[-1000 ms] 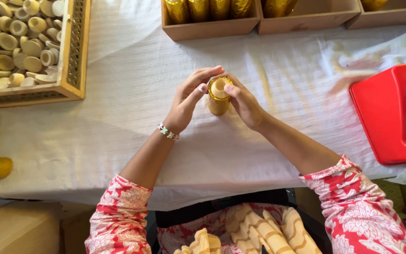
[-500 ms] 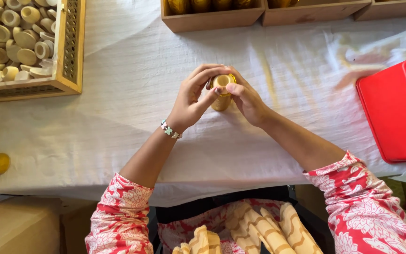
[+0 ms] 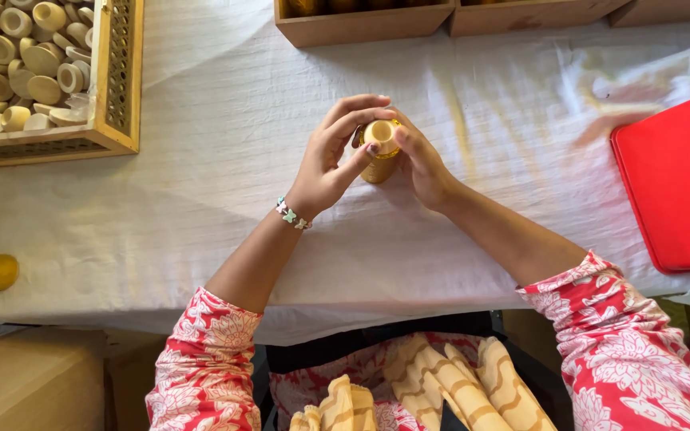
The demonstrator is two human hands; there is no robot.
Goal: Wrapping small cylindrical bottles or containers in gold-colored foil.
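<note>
Soft daylight is falling across a bench (image 3: 225,231) draped in a wrinkled white cloth (image 3: 521,128); a plain brown cardboard box (image 3: 33,383) is sitting below at near left.

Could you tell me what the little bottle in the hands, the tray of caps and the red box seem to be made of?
Small bottle: looks like smooth, slightly glossy yellow plastic or glass; which one is unclear. Its cap: pale, matt, probably plastic, like the loose caps. Tray: light wood, going by its grain and pierced lattice side. Red box: moulded plastic, with rounded corners and an even sheen.
</note>
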